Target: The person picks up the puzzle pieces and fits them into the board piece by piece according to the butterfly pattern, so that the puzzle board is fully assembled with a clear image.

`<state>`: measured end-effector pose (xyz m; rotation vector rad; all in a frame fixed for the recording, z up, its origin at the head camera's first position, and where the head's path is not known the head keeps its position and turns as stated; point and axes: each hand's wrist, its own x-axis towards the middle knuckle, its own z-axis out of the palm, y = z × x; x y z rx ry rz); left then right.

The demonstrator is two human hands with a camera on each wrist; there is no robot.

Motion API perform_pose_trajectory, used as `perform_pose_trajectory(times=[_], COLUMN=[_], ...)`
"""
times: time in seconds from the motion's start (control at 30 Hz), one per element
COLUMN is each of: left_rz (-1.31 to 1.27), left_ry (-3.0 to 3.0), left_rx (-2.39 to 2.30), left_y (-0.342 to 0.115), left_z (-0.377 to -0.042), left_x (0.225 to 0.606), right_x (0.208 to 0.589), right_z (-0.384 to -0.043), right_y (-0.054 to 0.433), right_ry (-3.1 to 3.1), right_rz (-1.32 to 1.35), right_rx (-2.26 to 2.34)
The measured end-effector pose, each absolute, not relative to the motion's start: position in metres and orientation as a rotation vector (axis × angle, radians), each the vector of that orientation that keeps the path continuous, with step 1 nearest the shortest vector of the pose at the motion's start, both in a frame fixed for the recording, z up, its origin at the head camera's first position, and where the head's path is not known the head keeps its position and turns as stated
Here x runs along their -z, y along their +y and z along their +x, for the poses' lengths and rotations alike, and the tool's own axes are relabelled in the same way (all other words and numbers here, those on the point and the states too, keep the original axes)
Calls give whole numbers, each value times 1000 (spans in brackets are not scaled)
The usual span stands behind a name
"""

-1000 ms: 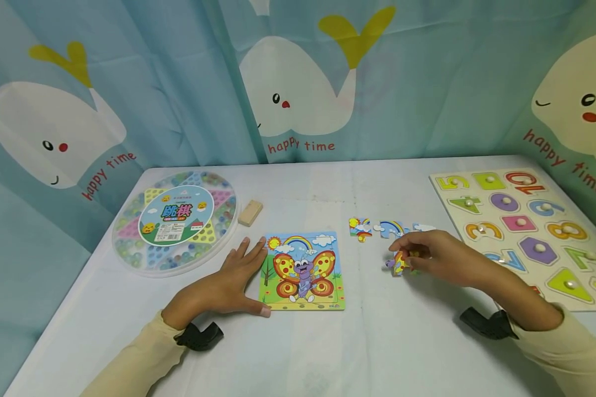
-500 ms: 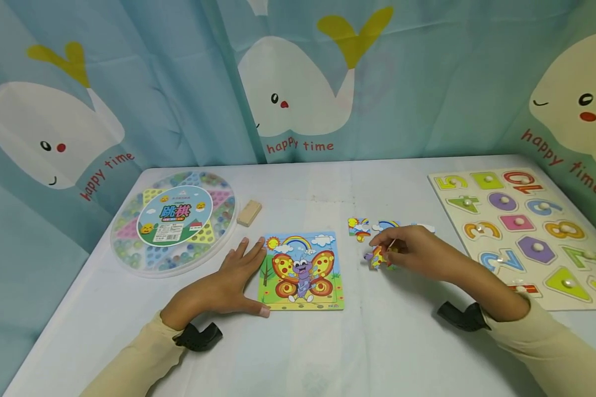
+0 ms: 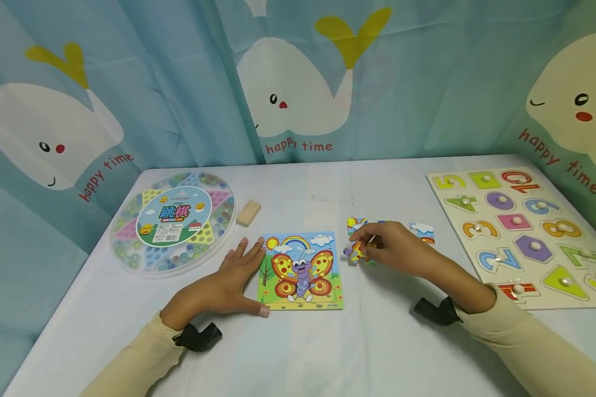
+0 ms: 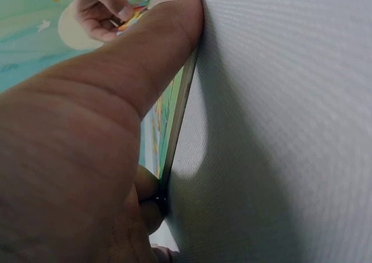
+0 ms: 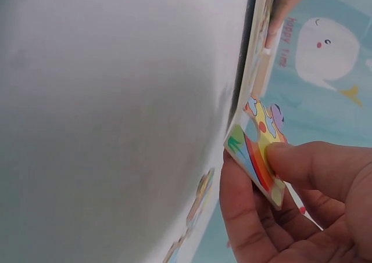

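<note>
A square butterfly puzzle board lies flat on the white table. My left hand rests along its left side, fingers spread and mostly straight, the thumb on the near left corner. Just right of the board, my right hand holds a puzzle piece above the table. Thumb and index finger pinch this piece, which shows yellow with red dots, an orange band and green. Behind the right hand lie loose puzzle pieces: one with a sun and one with a cloud. The hand hides others partly.
A round Chinese checkers box with marbles sits at the back left, a small wooden block beside it. At the right lies a number-and-shape peg board. A blue whale-print curtain hangs behind the table.
My right hand has carried the puzzle piece leftward, close to the board's right edge, uncovering the cloud piece. The left hand stays in place at the board.
</note>
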<state>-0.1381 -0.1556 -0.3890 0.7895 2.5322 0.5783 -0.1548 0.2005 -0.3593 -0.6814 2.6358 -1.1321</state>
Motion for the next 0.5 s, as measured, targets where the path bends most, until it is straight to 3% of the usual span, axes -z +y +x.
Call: perform_pose_trajectory(times=[0.5], left_rz=[793], left_ry=[2540], left_rx=[-585], left_y=[-156], left_z=[-139], left_x=[391], right_x=[361], right_z=[-159], right_y=[176], right_ry=[2633], right_rz=[-834], right_rx=[1167])
